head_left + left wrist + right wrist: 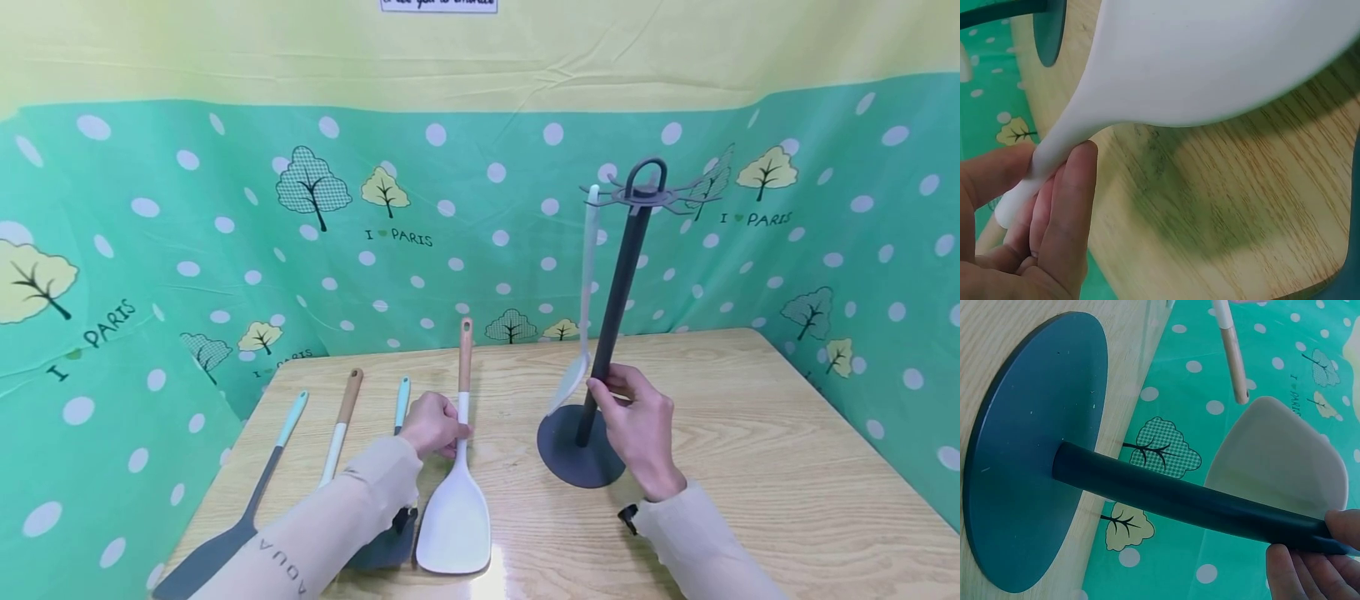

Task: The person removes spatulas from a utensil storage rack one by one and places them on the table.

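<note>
My left hand (437,423) pinches the white part of a spatula's handle between thumb and fingers. This spatula (453,525) has a broad white blade and a wooden handle end; in the left wrist view its blade (1197,62) shows above the table with a shadow below. My right hand (637,425) grips the lower pole of a black utensil stand (621,283), thumb on one side and fingers on the other. From a hook at the stand's top hangs a pale utensil (588,267), its wide head (1285,456) behind the pole in the right wrist view.
To the left lie a dark spatula with a mint handle (262,483), a wood-and-white handle (347,404) whose head my left sleeve hides, and another mint handle (402,404) with a dark blade. A dotted green cloth (450,283) hangs behind the wooden table (750,467).
</note>
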Demonstrator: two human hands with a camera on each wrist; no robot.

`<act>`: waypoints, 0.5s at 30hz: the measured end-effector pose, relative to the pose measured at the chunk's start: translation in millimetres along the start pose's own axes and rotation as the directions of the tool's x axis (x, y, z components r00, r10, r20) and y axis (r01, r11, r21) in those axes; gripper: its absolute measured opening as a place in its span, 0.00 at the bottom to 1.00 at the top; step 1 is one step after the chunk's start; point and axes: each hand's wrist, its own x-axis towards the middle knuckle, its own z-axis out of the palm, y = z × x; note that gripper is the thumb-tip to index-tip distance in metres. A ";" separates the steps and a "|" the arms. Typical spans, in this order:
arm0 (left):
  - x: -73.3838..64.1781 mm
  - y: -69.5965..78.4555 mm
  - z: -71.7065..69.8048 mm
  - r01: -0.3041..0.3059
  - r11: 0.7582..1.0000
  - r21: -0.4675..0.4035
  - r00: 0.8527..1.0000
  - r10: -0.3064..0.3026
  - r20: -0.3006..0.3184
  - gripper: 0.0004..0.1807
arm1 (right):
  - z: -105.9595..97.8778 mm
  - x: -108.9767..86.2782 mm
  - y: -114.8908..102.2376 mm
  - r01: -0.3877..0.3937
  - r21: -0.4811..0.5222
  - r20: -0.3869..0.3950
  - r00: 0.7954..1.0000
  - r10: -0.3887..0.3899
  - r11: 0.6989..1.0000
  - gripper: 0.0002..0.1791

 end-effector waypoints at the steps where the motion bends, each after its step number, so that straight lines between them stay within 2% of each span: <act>1: 0.6 -0.6 0.0 -0.001 1.000 0.005 1.000 0.001 0.002 0.08 | -0.1 0.0 0.0 0.000 -0.001 -0.001 1.000 0.000 1.000 0.12; 15: 6.6 -4.0 3.1 0.043 0.997 0.065 0.999 -0.043 -0.005 0.09 | -0.9 0.4 -1.0 -0.006 0.001 0.004 1.000 0.006 1.000 0.12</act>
